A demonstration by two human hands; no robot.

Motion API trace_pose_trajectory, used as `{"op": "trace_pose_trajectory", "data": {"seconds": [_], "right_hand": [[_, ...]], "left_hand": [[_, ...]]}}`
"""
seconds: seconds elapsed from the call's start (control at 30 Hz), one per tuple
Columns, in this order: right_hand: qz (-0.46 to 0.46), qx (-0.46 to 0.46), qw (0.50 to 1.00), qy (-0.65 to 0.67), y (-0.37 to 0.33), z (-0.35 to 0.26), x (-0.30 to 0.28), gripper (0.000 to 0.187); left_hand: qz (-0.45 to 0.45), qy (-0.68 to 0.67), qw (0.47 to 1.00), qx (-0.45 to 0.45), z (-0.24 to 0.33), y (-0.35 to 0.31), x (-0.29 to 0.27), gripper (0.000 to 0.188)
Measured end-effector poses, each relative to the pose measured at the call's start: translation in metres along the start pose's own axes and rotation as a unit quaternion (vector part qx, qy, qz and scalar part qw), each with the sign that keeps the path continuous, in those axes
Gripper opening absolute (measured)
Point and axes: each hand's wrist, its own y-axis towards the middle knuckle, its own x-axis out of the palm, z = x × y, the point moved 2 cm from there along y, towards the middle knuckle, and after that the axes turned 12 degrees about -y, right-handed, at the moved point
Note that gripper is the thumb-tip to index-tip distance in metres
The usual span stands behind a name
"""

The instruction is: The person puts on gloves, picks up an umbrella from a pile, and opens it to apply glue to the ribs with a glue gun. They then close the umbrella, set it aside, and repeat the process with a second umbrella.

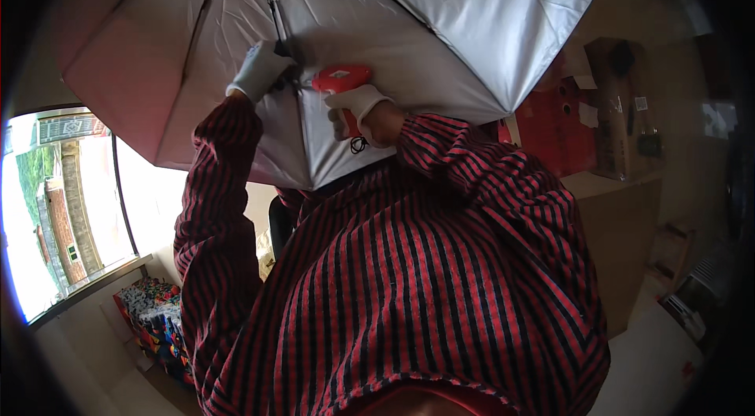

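Right of a dark rib (273,3), gripping a red gun-shaped tool (344,81) in the gloved right hand (359,106), pointed left. Just left, with the gloved left hand (263,70) up at that rib, cannot tell whether closed on it. Farther out, facing the silver underside of an open umbrella (515,15), with a window (86,204) far left and a carton (612,121) far right

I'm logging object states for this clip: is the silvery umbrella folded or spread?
Spread. The umbrella spans much of the upper view, its dark ribs fanning across the fabric. Whether it is locked open, I cannot tell.
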Motion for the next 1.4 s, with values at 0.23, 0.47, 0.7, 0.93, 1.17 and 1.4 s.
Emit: {"op": "trace_pose_trajectory", "data": {"seconds": [0.23,0.47,0.7,0.93,1.17,1.4], "right_hand": [[0.103,-0.470,0.621,-0.619,0.004,-0.070,-0.024,0.022],[0.231,-0.344,0.867,-0.277,0.042,-0.101,-0.029,0.033],[0.300,-0.279,0.828,-0.384,0.057,-0.110,-0.020,0.043],[0.282,-0.274,0.814,-0.427,0.056,-0.112,-0.010,0.043],[0.227,-0.301,0.758,-0.533,0.059,-0.109,-0.021,0.046],[0.089,-0.298,0.920,-0.237,0.052,-0.106,-0.023,0.033]], "left_hand": [[0.199,0.343,0.918,-0.012,-0.065,0.016,-0.146,0.026],[0.290,0.003,0.920,0.263,0.006,0.001,0.001,0.031],[0.284,-0.078,0.933,0.207,0.022,0.024,0.036,0.024],[0.253,-0.118,0.943,0.184,0.019,0.032,0.031,0.022],[0.253,-0.185,0.934,0.172,0.018,0.031,0.036,0.019],[0.223,-0.258,0.928,0.152,0.012,0.031,0.036,0.017]]}}
